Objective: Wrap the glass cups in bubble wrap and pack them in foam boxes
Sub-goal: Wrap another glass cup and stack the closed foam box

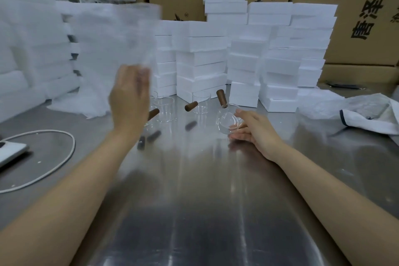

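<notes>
steel table [194,222] filled the foreground, shiny and streaked with reflections, and both bare arms reached forward over it. the left hand [129,101] was raised above the table top with its back toward the camera. its fingers were closed on the lower edge of a sheet of bubble wrap [116,36] that stood up in the air in front of the stacks. hand and sheet were blurred, so the exact grip could not be made out. the right hand [257,131] was low at the table, thumb above and curled fingers below, clasping a glass cup [227,120]. that cup lay tipped on its side with one round end facing the camera and its wooden handle [221,97] pointing up and away. more cups [165,110] stood upright farther back between the hands, with brown handles sticking out sideways, one partly hidden behind the left hand. behind them rose uneven stacks of white foam boxes [203,58], closed and piled many high. cardboard cartons [362,17] printed in black characters stood at the back. white foam sheets [32,49] were piled at the left edge. nearer, a white cable [64,157] looped on the table beside a flat white device [10,151]. a crumpled plastic bag [367,112] lay on the table to the right, well apart from the right hand.
</notes>
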`<state>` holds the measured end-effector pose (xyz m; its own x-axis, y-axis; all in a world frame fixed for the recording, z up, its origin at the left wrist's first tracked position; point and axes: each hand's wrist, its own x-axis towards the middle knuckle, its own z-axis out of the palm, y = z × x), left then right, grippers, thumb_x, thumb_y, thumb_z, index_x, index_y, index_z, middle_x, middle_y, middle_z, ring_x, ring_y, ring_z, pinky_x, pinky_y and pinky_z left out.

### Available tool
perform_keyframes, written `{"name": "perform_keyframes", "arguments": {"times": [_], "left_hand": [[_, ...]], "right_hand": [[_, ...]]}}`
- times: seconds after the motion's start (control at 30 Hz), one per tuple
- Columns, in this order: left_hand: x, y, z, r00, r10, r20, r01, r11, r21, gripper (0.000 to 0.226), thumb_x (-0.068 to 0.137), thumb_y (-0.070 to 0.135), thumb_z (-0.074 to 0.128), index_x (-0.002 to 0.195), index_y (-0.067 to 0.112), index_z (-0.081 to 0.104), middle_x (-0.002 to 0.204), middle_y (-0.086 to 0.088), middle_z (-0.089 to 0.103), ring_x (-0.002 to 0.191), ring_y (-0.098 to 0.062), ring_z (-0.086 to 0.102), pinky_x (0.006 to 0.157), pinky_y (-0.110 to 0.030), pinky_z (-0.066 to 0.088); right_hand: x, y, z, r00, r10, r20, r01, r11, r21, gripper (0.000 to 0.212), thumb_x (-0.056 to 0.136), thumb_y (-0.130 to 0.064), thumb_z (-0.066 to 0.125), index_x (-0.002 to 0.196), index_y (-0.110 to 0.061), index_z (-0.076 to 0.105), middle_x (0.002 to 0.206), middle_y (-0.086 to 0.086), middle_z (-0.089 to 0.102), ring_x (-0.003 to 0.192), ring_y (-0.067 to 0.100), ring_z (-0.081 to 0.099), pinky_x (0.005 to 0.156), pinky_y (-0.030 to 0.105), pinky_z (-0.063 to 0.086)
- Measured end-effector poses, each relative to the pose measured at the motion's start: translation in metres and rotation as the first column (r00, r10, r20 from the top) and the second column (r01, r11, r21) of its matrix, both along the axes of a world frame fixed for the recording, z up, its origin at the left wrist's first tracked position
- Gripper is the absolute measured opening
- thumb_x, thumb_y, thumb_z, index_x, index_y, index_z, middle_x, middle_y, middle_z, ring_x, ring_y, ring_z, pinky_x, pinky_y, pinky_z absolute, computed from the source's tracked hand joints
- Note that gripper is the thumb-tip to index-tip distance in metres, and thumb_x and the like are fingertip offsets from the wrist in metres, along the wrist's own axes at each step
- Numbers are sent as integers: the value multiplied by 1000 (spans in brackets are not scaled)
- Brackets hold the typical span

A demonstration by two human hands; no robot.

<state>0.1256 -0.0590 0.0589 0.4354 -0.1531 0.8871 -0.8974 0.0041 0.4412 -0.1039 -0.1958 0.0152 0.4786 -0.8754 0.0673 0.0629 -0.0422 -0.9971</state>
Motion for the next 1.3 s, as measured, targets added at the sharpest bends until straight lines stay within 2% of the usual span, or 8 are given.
{"name": "perform_keyframes", "arguments": {"times": [0.17,0.27,0.53,0.77,0.9,1.07,1.2,1.3], "left_hand": [[-59,-20,-30,939,-229,256,4,753,658,36,98,44,44,102,13,62,98,-3,58,91,-28,59,71,-36,43],[-69,-24,-45,948,-282,148,42,573,818,35,102,41,34,115,18,57,109,-3,53,100,-31,57,80,-42,47],[-51,-25,-49,960,-278,-36,207,618,759,43,103,35,32,65,17,42,84,-4,50,80,-23,50,72,-38,43],[-46,-32,-52,899,-338,-279,438,725,531,15,88,4,55,81,3,68,83,-3,62,77,-16,54,74,-22,40],[-44,-32,-54,879,-424,-219,477,754,452,20,80,-10,59,81,5,72,86,-4,66,80,-13,57,75,-9,41],[-49,-27,-48,798,-599,60,523,739,425,38,54,-26,37,57,3,61,67,-5,59,75,-17,54,73,-31,43],[-53,-27,-51,928,-364,78,259,782,566,38,63,-17,38,54,17,54,62,6,57,74,-10,50,106,-40,14],[-56,-23,-46,941,-331,66,244,801,547,27,76,-5,42,66,17,55,74,7,58,82,-12,52,101,-34,15]], "right_hand": [[-3,-3,0,998,-27,65,24,998,57,29,93,-34,60,99,-6,60,77,19,64,65,29,70,73,30,60],[-3,-3,-1,990,-104,94,98,993,72,29,93,-37,59,94,-8,59,75,16,62,60,24,68,72,31,60],[-7,-12,1,901,-389,193,369,920,133,31,93,-41,56,89,-11,59,70,12,62,49,19,65,66,32,59],[-9,-9,3,912,-306,272,261,947,189,24,94,-23,43,90,-5,58,64,16,70,54,27,68,47,22,51],[-9,-4,5,920,-241,308,194,965,176,30,97,-21,37,89,-4,61,65,16,70,54,25,69,45,19,49],[-9,-2,8,879,-240,411,139,956,260,34,99,-19,35,75,-6,56,51,3,64,41,12,59,48,21,49],[-10,-4,9,848,-267,457,132,943,304,33,96,-13,40,67,-7,55,51,1,60,41,12,57,48,21,50],[-9,-6,7,854,-258,452,116,941,319,29,95,-10,41,68,-7,53,47,-2,56,40,11,54,50,23,52]]}}
